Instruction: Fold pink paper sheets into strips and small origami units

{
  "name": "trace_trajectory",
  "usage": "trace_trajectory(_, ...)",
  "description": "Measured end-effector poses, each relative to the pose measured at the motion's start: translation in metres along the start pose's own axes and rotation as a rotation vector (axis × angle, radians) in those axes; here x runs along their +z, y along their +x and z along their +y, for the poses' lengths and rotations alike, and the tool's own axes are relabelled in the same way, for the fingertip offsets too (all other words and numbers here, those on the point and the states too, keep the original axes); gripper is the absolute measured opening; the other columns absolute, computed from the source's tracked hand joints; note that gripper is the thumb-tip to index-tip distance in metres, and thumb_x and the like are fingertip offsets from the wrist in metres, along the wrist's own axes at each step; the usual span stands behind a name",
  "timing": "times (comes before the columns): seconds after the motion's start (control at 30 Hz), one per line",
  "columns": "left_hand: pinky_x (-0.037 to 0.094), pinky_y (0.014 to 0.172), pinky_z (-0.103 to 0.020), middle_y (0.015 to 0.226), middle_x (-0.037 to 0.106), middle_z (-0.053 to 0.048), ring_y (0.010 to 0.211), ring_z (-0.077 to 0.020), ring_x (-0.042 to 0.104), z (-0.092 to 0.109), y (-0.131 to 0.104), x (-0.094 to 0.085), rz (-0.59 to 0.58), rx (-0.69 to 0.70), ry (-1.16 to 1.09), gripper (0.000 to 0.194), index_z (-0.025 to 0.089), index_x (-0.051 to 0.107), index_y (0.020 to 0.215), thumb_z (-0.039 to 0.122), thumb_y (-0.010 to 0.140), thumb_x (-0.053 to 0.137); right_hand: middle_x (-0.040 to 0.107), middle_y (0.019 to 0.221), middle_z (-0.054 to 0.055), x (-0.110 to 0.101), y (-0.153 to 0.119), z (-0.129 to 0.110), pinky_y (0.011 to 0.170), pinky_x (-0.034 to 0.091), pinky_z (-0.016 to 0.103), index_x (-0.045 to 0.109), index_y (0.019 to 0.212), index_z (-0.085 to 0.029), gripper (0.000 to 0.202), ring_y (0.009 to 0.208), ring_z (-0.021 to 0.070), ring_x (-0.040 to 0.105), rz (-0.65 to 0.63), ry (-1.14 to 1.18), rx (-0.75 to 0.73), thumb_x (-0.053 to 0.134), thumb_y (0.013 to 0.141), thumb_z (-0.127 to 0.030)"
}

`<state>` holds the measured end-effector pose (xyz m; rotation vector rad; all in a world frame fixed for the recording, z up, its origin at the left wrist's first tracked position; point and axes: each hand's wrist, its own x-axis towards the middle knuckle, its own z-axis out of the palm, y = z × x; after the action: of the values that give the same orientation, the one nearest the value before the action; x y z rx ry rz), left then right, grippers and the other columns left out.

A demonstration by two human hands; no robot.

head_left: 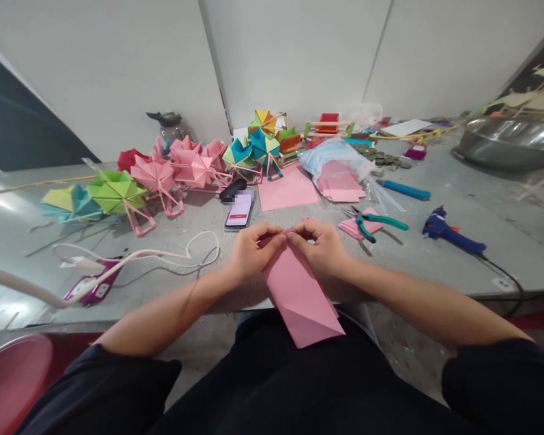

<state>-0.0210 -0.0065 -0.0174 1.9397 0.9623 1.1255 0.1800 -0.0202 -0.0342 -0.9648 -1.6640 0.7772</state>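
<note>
A folded sheet of pink paper slants down from my fingers past the table's front edge, over my lap. My left hand pinches its top end between thumb and curled fingers. On the other side of the same end, my right hand pinches the paper too, thumb tips almost touching. Creases run across the sheet's lower part. Just beyond my hands lies a phone with a lit screen. To the right, green-handled pliers rest on a small stack of pink paper pieces.
Folded paper umbrellas in several colours stand at the back left. Flat pink sheets lie mid-table. At right are a blue glue gun, a blue cutter and a metal bowl. A purple power strip with cables sits at left.
</note>
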Motion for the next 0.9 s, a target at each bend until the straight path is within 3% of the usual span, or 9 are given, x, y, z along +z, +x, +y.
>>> trace_trajectory(0.23, 0.059, 0.077, -0.031, 0.093, 0.083, -0.007, 0.087, -0.0212, 0.076, 0.0, 0.002, -0.001, -0.047, -0.014, 0.014, 0.025, 0.018, 0.08, 0.094, 0.04, 0.097, 0.069, 0.075, 0.077, 0.005, 0.0, 0.001, 0.001, 0.062, 0.052, 0.031, 0.076, 0.084, -0.021, 0.033, 0.07, 0.0185, 0.066, -0.005, -0.003, 0.025, 0.069, 0.098, -0.05)
trace_trajectory(0.57, 0.06, 0.081, -0.035, 0.093, 0.081, -0.008, 0.086, -0.0214, 0.074, -0.007, 0.01, -0.009, 0.043, -0.062, 0.014, 0.021, 0.018, 0.078, 0.093, 0.036, 0.097, 0.069, 0.077, 0.081, 0.005, -0.002, 0.001, -0.001, 0.069, 0.053, 0.033, 0.075, 0.089, -0.021, 0.02, 0.074, 0.0193, 0.067, -0.081, 0.015, 0.057, 0.072, 0.093, -0.04)
trace_trajectory(0.9, 0.06, 0.081, -0.035, 0.093, 0.082, -0.007, 0.086, -0.0215, 0.074, -0.009, 0.01, -0.008, 0.045, -0.055, 0.016, 0.024, 0.019, 0.078, 0.094, 0.04, 0.096, 0.067, 0.074, 0.077, 0.003, -0.001, 0.001, 0.001, 0.067, 0.052, 0.033, 0.073, 0.084, -0.021, 0.026, 0.071, 0.0186, 0.064, -0.075, -0.001, 0.063, 0.072, 0.094, -0.045)
